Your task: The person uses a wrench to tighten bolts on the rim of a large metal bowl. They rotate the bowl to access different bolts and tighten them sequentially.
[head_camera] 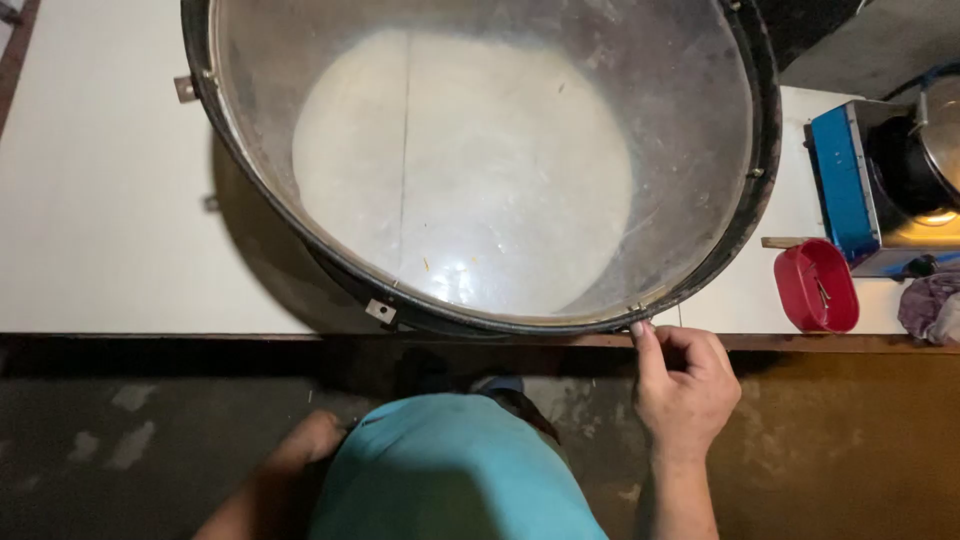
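Looking down from a head camera, the view is taking in a white table (100, 200) whose dark front edge is running across the middle, with a grey floor below. At lower left, the left hand (312, 438) is hanging low beside a teal shirt (450, 470); its fingers are hidden behind the cloth, so I cannot tell whether they are spread or curled, and it is touching nothing that shows. Filling the centre, a big round drum (480, 165) with a dark rim and metal walls is sitting on the table, its floor looking pale and bare, and its near edge is reaching right to the table's front edge. Small metal brackets (381, 311) are sticking out from the rim. At lower right, the right hand (686, 385) is lying loosely curled, holding nothing, with one fingertip touching the rim near a small fitting. Farther right, a red tub (816, 286) is sitting near a blue box (846, 180), with a crumpled cloth (932, 305) at the frame's edge. The drum is sitting so close to the edge that a pull from one finger could be tipping or sliding it off, and with the other hand away nothing is steadying it. A bracket could also be nicking the finger.
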